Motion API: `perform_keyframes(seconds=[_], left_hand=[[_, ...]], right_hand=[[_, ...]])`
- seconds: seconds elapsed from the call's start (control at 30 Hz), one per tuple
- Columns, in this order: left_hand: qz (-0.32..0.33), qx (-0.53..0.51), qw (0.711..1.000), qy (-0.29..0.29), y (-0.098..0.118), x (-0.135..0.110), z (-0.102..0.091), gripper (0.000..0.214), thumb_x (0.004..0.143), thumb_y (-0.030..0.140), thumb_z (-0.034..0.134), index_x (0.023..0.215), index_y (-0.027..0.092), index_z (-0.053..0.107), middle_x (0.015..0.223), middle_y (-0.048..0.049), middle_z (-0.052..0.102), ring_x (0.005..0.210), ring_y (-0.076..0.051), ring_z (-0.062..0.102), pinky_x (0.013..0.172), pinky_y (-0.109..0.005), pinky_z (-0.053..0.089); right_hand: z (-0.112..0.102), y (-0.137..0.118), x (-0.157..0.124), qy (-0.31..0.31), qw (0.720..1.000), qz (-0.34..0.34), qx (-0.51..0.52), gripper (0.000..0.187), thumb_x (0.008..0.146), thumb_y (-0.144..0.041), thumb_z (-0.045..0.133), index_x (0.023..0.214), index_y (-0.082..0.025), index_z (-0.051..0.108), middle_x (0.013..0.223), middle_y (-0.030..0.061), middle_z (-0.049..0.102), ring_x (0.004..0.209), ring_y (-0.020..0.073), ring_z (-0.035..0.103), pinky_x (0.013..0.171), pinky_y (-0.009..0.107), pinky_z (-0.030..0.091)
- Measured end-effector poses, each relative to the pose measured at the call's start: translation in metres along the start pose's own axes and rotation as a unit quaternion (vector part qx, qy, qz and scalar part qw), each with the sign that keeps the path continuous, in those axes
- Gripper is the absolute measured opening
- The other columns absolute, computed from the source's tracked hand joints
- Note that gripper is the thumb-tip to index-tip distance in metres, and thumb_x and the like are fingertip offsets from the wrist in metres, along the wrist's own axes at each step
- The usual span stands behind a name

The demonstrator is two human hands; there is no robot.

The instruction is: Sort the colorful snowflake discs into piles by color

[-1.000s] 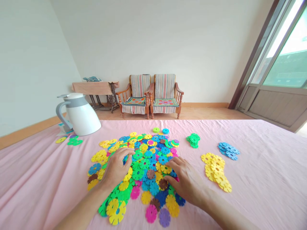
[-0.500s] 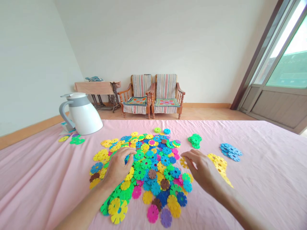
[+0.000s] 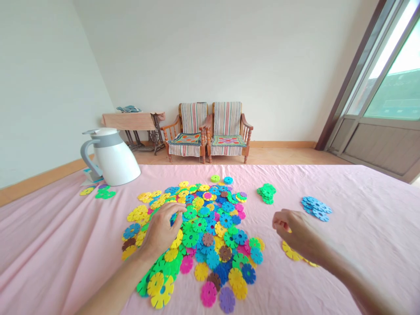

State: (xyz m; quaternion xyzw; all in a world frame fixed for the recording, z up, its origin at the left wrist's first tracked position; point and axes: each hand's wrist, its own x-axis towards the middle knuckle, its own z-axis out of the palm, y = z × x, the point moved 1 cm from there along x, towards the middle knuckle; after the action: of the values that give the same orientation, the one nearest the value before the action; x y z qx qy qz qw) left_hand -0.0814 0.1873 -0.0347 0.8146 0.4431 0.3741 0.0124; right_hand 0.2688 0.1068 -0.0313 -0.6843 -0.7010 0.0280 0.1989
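My left hand (image 3: 160,229) rests curled on the left side of a large spread of colourful plastic snowflake discs (image 3: 206,234), its fingertips around a blue disc (image 3: 173,220). I cannot tell whether that disc is gripped. My right hand (image 3: 297,234) hangs to the right of the spread, fingers curled on a small yellow disc (image 3: 289,230). Directly below it lies a heap of yellow discs (image 3: 290,252), mostly hidden by the hand.
A pink sheet (image 3: 361,227) covers the surface. Green discs (image 3: 267,193) and blue discs (image 3: 316,208) lie in separate heaps at the right. A white jug (image 3: 114,158) stands at the far left beside a small mixed heap (image 3: 105,194). Two striped armchairs (image 3: 210,131) stand beyond.
My right hand has moved rightward from the spread to above the yellow heap, carrying a yellow disc and covering most of the heap. My left hand has barely moved.
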Motion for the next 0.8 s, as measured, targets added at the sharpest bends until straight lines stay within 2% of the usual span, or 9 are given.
perform_keyframes(seconds=[0.13,0.27,0.43,0.53,0.63,0.73,0.8], left_hand=[[-0.001,-0.001,1.000,-0.004,0.000,0.000,0.000,0.020,0.085,0.023,0.047,0.086,0.022,0.066,0.095,-0.0039,0.071,0.095,-0.021,0.064,0.087,-0.037,0.050],[-0.001,-0.002,1.000,0.000,0.001,0.001,-0.001,0.020,0.085,0.023,0.047,0.085,0.022,0.067,0.094,-0.0035,0.071,0.093,-0.021,0.064,0.086,-0.037,0.051],[-0.001,-0.009,1.000,0.000,0.003,0.001,-0.001,0.020,0.084,0.022,0.047,0.085,0.022,0.067,0.094,-0.0039,0.070,0.094,-0.021,0.064,0.087,-0.037,0.050],[-0.003,-0.012,1.000,0.001,0.002,0.000,-0.001,0.019,0.084,0.021,0.048,0.085,0.022,0.067,0.095,-0.0036,0.071,0.094,-0.021,0.064,0.088,-0.037,0.050],[-0.003,-0.012,1.000,0.001,0.000,0.000,0.000,0.019,0.084,0.021,0.048,0.085,0.022,0.067,0.095,-0.0029,0.071,0.094,-0.021,0.064,0.088,-0.036,0.050],[-0.002,-0.010,1.000,-0.002,0.000,0.000,0.000,0.019,0.085,0.022,0.048,0.085,0.022,0.067,0.095,-0.0031,0.071,0.095,-0.021,0.064,0.088,-0.036,0.050],[-0.002,-0.007,1.000,-0.002,0.001,0.001,-0.001,0.019,0.085,0.022,0.047,0.085,0.021,0.066,0.095,-0.0038,0.071,0.095,-0.021,0.064,0.088,-0.036,0.050]], right_hand=[[0.015,-0.043,-0.003,-0.012,0.992,-0.079,0.102,0.018,0.082,-0.019,0.047,0.086,-0.022,0.064,0.084,0.0038,0.064,0.079,0.0177,0.060,0.073,0.030,0.043],[0.022,-0.069,-0.007,-0.037,0.991,-0.097,0.090,0.020,0.079,-0.026,0.058,0.097,-0.021,0.065,0.091,0.0069,0.061,0.088,0.0222,0.056,0.078,0.036,0.043],[0.022,-0.072,-0.007,-0.056,0.992,-0.100,0.060,0.022,0.077,-0.027,0.063,0.098,-0.021,0.066,0.092,0.0073,0.061,0.089,0.0227,0.055,0.080,0.036,0.042],[0.018,-0.075,-0.008,-0.059,0.990,-0.123,0.046,0.015,0.083,-0.028,0.057,0.092,-0.022,0.068,0.088,0.0063,0.063,0.088,0.0213,0.057,0.081,0.035,0.041],[0.015,-0.080,-0.009,-0.056,0.986,-0.148,0.046,0.024,0.091,-0.029,0.047,0.084,-0.023,0.069,0.082,0.0052,0.064,0.084,0.0191,0.059,0.079,0.033,0.041],[0.014,-0.076,-0.006,-0.021,0.987,-0.144,0.064,0.033,0.095,-0.027,0.038,0.083,-0.022,0.069,0.079,0.0052,0.064,0.081,0.0180,0.059,0.076,0.030,0.042],[0.014,-0.062,0.000,0.020,0.990,-0.117,0.075,0.034,0.095,-0.028,0.037,0.082,-0.022,0.069,0.080,0.0054,0.064,0.080,0.0178,0.059,0.073,0.029,0.042]])
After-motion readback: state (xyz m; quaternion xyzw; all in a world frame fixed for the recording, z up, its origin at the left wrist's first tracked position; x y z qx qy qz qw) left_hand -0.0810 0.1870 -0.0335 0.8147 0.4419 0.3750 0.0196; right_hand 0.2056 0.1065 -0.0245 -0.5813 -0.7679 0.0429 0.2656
